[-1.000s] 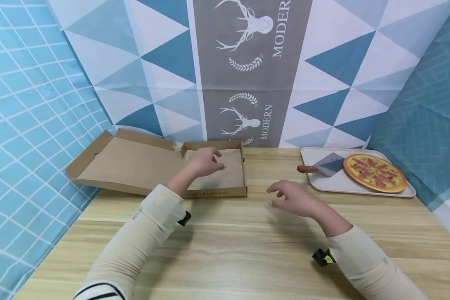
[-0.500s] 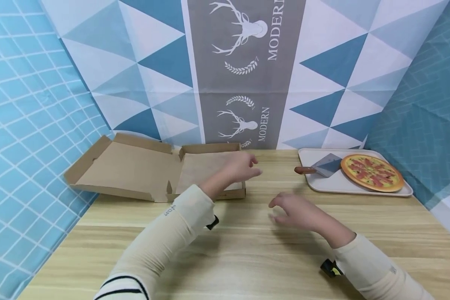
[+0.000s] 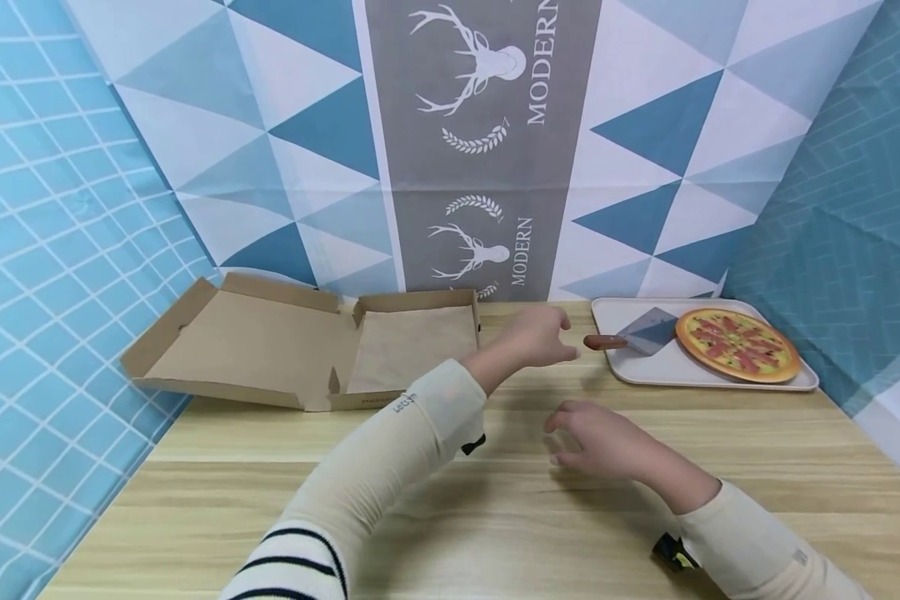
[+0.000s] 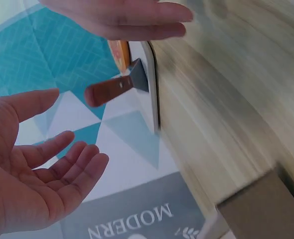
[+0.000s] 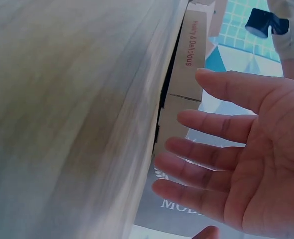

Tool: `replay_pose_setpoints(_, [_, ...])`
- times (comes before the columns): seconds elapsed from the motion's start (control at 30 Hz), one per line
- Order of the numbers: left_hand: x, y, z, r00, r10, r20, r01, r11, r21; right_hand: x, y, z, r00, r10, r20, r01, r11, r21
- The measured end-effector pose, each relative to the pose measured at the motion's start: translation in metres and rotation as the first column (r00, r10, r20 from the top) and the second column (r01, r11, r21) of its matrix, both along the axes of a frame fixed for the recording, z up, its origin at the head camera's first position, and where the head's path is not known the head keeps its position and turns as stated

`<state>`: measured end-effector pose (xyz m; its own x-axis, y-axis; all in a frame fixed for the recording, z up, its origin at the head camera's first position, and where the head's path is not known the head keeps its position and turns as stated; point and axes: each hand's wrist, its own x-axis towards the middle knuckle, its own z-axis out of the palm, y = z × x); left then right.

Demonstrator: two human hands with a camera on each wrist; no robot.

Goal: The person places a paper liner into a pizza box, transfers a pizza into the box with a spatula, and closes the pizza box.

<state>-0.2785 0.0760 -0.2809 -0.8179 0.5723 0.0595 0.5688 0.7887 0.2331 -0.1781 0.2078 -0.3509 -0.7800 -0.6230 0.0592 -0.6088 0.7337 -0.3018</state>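
Head view: one cream rectangular tray (image 3: 662, 371) bears one brown-handled metal spatula (image 3: 648, 331), one round red-yellow pizza (image 3: 738, 346). Left of tray: one brown cardboard box (image 3: 270, 343), left hand (image 3: 537, 335); before tray: right hand (image 3: 598, 440). Both empty, fingers apart.

Blue-grid sheeting (image 3: 60, 208) climbs the left, stag-print backdrop (image 3: 465, 162) across the rear, teal sheeting (image 3: 832, 225), perhaps herringbone, up the right, wood-grain worktop (image 3: 510, 533) below!

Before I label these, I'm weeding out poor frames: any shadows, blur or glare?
Head view: soft shadows on the table beneath the left arm and right arm; left wrist view: table grain smeared, spatula handle sharper; right wrist view: table blurred, pale sheen, box lettering legible.
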Motion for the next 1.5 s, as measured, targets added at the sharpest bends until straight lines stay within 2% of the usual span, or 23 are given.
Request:
replay_pose_setpoints(0.1, [-0.003,0.012,-0.003,1.000,-0.001,-0.017,0.001,1.000,0.013,0.000,0.000,-0.002,1.000,0.007,-0.013,-0.007,1.000,0.004])
replay_pose_setpoints(0.3, [-0.009,0.034,-0.012,1.000,-0.017,-0.010,0.017,0.999,0.029,0.001,-0.005,-0.002,1.000,0.009,-0.004,-0.009,0.999,0.042])
replay_pose_setpoints(0.47, [-0.014,0.051,-0.017,0.998,-0.009,-0.055,0.006,0.999,-0.048,0.004,-0.004,-0.002,1.000,0.025,-0.017,-0.023,0.996,0.084])
replay_pose_setpoints(0.57, [-0.016,0.059,-0.018,0.999,0.011,-0.053,-0.016,0.995,-0.097,0.006,-0.001,-0.002,0.999,0.037,-0.012,-0.035,0.996,0.086])
replay_pose_setpoints(0.87, [-0.022,0.074,-0.018,0.998,0.060,0.009,-0.058,0.985,-0.160,0.010,0.011,-0.002,0.999,0.034,0.019,-0.035,0.995,0.093])
replay_pose_setpoints(0.97, [-0.023,0.077,-0.019,0.994,0.099,0.054,-0.089,0.984,-0.153,0.012,0.013,-0.003,0.999,0.031,0.030,-0.034,0.996,0.088])
replay_pose_setpoints(1.13, [-0.024,0.084,-0.023,0.975,0.194,0.112,-0.175,0.971,-0.160,0.013,0.013,-0.003,0.998,0.036,0.052,-0.040,0.996,0.079])
replay_pose_setpoints(1.37, [-0.033,0.092,-0.041,0.957,0.273,0.099,-0.254,0.952,-0.171,0.015,0.012,-0.004,0.997,0.032,0.066,-0.038,0.996,0.085])
replay_pose_setpoints(1.5, [-0.037,0.093,-0.049,0.948,0.300,0.111,-0.279,0.945,-0.170,0.015,0.013,-0.007,0.997,0.032,0.069,-0.038,0.995,0.095])
